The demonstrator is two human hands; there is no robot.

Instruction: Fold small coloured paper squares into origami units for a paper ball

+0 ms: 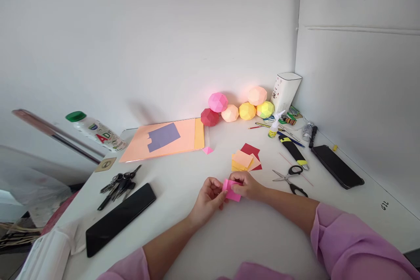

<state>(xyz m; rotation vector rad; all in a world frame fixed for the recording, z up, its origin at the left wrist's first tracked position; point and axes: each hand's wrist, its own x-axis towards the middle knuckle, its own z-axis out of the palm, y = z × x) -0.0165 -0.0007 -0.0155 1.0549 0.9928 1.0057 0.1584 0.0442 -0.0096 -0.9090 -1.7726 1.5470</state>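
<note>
A small piece of bright pink paper (234, 196) is held up between both hands, over the near middle of the table. My left hand (211, 196) pinches its left edge between thumb and fingers. On the upper right part of the same piece, my right hand (246, 185) is closed, thumb in front. Just beyond the hands lies a loose stack of cut paper pieces (243, 158) in peach, orange and red. Black-handled scissors (288, 176) rest partly opened to the right of my right hand.
Faceted paper balls (218, 103) stand against the wall. Peach paper sheets (138, 142) with a purple piece (164, 136) lie left. A glue bottle (273, 130), a box cutter (293, 151) and a phone (337, 166) are right; keys (120, 183) and a black slab (121, 218) left.
</note>
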